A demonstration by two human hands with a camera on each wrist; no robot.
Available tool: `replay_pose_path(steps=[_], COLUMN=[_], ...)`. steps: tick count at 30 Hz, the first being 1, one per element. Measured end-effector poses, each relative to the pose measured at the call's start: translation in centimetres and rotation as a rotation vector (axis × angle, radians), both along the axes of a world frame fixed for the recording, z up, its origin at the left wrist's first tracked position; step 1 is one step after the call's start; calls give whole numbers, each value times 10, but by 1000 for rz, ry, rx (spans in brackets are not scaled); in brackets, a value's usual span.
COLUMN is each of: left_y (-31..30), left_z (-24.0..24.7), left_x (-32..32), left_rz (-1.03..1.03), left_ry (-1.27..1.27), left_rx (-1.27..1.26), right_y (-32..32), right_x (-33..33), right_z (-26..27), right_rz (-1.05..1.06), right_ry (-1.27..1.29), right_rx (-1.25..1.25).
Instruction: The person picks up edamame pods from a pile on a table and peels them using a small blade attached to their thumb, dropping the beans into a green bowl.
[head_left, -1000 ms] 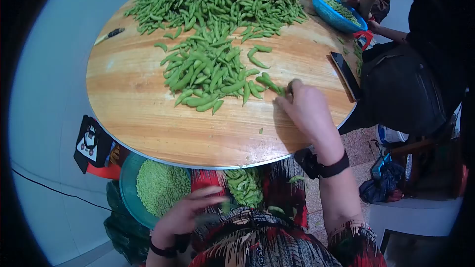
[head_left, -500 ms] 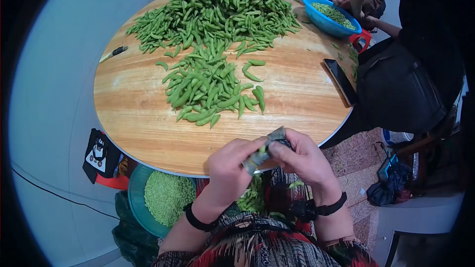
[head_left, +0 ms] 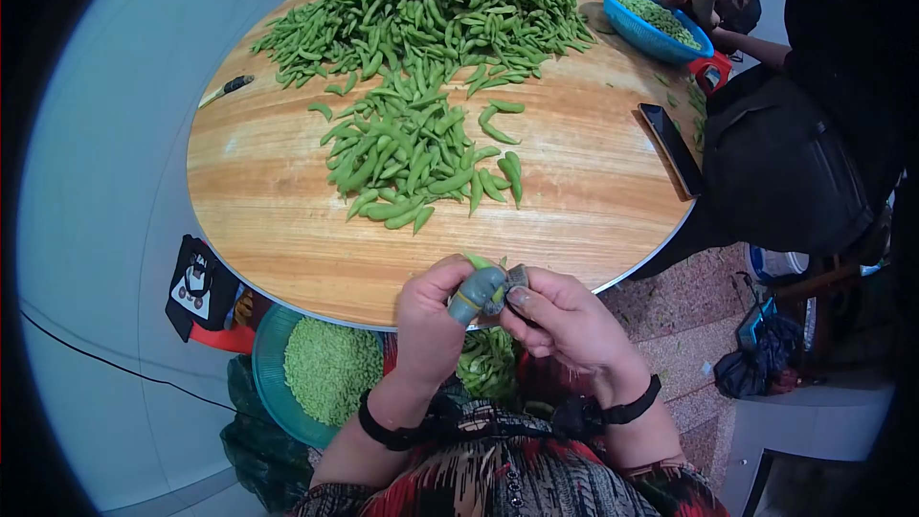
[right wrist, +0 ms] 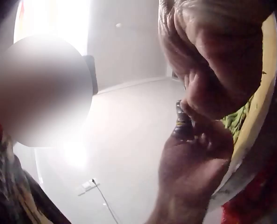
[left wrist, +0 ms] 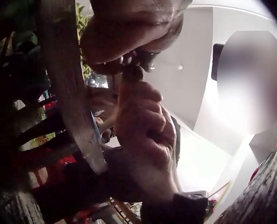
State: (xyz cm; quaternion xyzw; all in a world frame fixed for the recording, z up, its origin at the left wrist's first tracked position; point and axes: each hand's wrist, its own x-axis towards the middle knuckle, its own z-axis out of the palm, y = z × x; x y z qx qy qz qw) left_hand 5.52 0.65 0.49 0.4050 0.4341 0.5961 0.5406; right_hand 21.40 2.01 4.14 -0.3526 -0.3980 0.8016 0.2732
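Observation:
Both hands meet over the table's near edge. The left hand (head_left: pixel 428 325) holds a green soybean pod (head_left: pixel 476 259), whose tip sticks up past the fingers. A grey-green wrap with a yellow band covers its thumb (head_left: pixel 469 299), also visible in the right wrist view. From the other side the right hand (head_left: pixel 572 321) pinches the pod's other end, a dark wrap on one finger. Most of the pod is hidden between the fingers. Beyond the hands lies a small heap of pods (head_left: pixel 407 158), with a much larger pile (head_left: pixel 431 14) behind it.
Left below the round wooden table (head_left: pixel 278 211) stands a teal basin (head_left: pixel 271 393) of shelled beans. Opened pods (head_left: pixel 486 364) lie at the lap. A phone (head_left: pixel 670 148) rests by the right edge. Another person works beside a blue basket (head_left: pixel 637 31). A brush-like tool (head_left: pixel 230 86) lies left.
The right hand has come from the pods on the table to the near edge. The left has risen from the lap to meet it. Since half a second ago, a pod tip shows above the left hand.

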Motion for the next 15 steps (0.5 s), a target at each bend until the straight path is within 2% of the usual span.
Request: replay_pose_path(steps=[1, 5, 6, 8, 10, 12, 14, 15], left_y=[0, 2, 1, -3, -5, -6, -4, -1], left_z=[-1, -3, 0, 8, 11, 14, 17, 16], left_x=[-2, -12, -11, -10, -8, -10, -17, -24], left_rz=[-77, -288, -288, -182, -142, -101, -164, -159], left_ry=[-72, -302, -303, -15, 64, 143, 260, 257], left_rx=[23, 86, 86, 19, 46, 72, 72, 73], right_y=[0, 2, 3, 1, -1, 2, 4, 6], right_x=[0, 3, 1, -5, -12, -15, -15, -13], right_z=[-1, -4, -4, -7, -11, -19, -16, -9], right_rz=[4, 45, 25, 7, -64, -126, -189, -139], right_ry=[109, 228, 189, 145, -345, -363, -379, -329], right_rx=[-129, -284, -235, -189, 462, 534, 608, 379])
